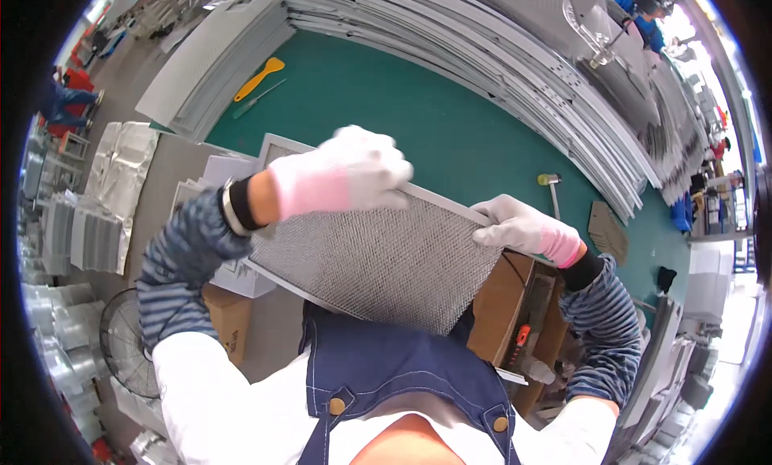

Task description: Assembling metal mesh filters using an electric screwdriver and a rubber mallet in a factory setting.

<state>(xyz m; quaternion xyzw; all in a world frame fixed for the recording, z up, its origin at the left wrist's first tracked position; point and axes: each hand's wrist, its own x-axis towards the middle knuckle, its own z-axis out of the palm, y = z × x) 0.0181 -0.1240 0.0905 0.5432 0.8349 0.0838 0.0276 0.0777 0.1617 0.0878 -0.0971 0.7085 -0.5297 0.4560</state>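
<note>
A grey metal-mesh filter panel (pixel 378 264) is tilted in front of me, its near edge close to my apron. Pale metal frame strips (pixel 446 204) run along its far and left sides; its right edge shows bare mesh. My right hand (pixel 519 225), in a white glove with a pink cuff, grips the far right corner, thumb on top of the mesh. My left hand (pixel 350 174), gloved alike, is over the far edge left of the middle. Its fingers are curled in and slightly blurred; whatever is inside them is hidden.
The green tabletop (pixel 346 87) holds a yellow scraper (pixel 259 79), a thin tool (pixel 259 99) and a mallet (pixel 551 188). Long metal strips (pixel 515 79) are stacked behind, mesh sheets (pixel 213 59) at the left. An open drawer (pixel 527 328) and a floor fan (pixel 129 344) are near me.
</note>
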